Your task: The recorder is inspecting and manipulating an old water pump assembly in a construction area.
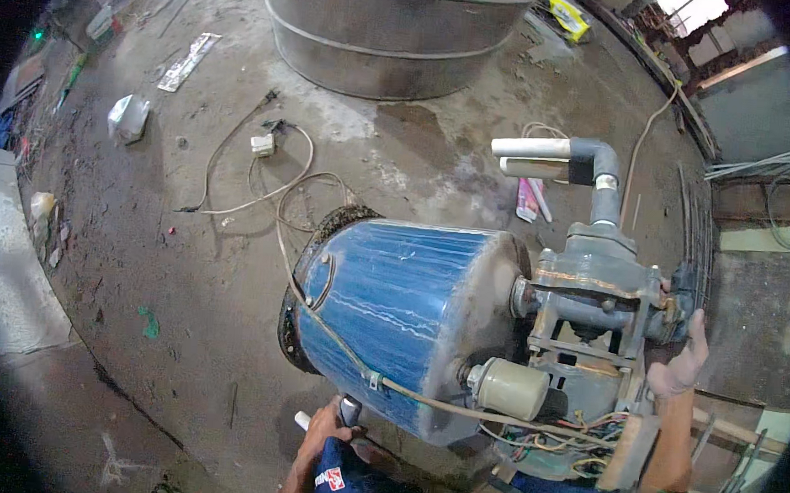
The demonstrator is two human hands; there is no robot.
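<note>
A blue pressure tank [372, 309] lies on its side in front of me, with a grey water pump [594, 288] joined to its right end. My right hand [683, 363] is closed around the dark fitting [680, 303] at the pump's right end; some fingers are hidden behind it. Below the tank, my left hand [329, 428] is closed on a grey pipe fitting [349, 411], and a short white pipe [302, 420] shows beside it. A grey elbow with a white pipe [530, 149] rises from the pump. A beige pressure switch [511, 388] sits near loose coloured wires [588, 434].
A large dark ribbed water tank [396, 36] stands at the far side. A cable [280, 193] with a white plug box [263, 146] trails over the dirty floor. A clear plastic bag [129, 119] lies to the left. Coiled conduit [786, 214] and wood strips are at the right.
</note>
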